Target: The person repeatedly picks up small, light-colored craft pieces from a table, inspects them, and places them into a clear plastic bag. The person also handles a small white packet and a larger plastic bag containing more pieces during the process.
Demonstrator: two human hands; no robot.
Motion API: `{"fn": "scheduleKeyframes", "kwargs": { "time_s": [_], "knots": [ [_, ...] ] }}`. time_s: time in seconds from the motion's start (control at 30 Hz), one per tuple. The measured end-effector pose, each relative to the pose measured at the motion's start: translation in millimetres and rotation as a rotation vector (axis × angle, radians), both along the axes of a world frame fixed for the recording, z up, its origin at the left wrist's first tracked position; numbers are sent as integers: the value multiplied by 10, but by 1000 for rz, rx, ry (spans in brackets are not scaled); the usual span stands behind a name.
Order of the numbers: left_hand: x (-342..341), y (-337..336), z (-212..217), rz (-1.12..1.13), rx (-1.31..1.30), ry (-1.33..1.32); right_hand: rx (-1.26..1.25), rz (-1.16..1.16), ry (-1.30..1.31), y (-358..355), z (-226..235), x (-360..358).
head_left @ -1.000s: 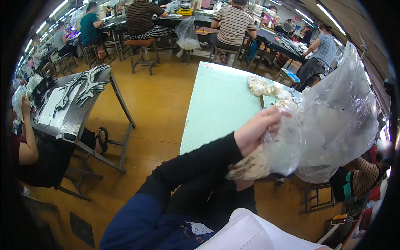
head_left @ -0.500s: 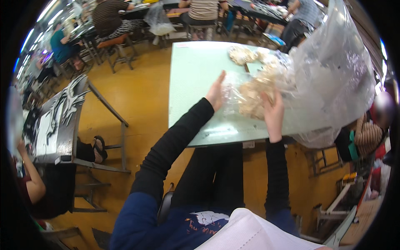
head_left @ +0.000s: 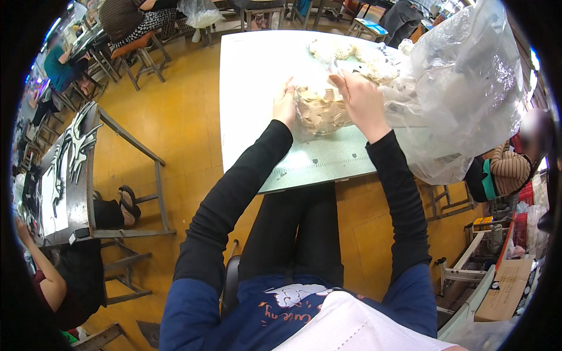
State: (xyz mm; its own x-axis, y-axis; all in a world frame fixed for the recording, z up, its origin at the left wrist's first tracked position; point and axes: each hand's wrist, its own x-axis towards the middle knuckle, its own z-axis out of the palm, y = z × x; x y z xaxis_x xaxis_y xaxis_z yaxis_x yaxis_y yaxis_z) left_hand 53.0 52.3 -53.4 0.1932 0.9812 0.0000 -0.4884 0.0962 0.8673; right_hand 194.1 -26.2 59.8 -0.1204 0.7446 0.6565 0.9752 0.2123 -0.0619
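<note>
A small clear plastic bag (head_left: 319, 112) filled with beige, flat cut pieces stands on the pale glass-topped table (head_left: 249, 146). At the bag's left side is my left hand (head_left: 284, 105), its fingers closed on the plastic edge. My right hand (head_left: 363, 104) grips the upper right of the same bag, thumb raised and the other fingers curled out of sight. Beyond the hands lie more bagged cream-coloured pieces (head_left: 331, 51). Right of my right hand, a large clear plastic bag (head_left: 462, 88) bulges over the table's right end.
A side table (head_left: 79, 193) at left carries dark and grey strips (head_left: 79, 140), with a seated person beside it. Other people sit at benches at the back. On the right are a person in a striped top (head_left: 512, 169) and a cardboard box (head_left: 504, 289).
Both hands and the small bag have shifted left and farther up in the picture. My right hand has turned, its back now showing. The bag's pieces sit more compactly at its bottom.
</note>
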Motion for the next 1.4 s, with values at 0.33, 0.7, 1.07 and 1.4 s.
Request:
{"fn": "scheduleKeyframes", "kwargs": {
  "time_s": [0.33,0.7,1.07,1.4],
  "knots": [
    [-51,69,25,8,-193,-213,-343,72,172,332,220,-30],
    [28,-26,10,222,52,74,-97,46,34,527,703,-127],
    [-45,-109,35,249,392,664,-139,74,36,432,732,-6],
    [-90,-95,55,215,399,805,-149,54,8,296,720,157]
  ]
}}
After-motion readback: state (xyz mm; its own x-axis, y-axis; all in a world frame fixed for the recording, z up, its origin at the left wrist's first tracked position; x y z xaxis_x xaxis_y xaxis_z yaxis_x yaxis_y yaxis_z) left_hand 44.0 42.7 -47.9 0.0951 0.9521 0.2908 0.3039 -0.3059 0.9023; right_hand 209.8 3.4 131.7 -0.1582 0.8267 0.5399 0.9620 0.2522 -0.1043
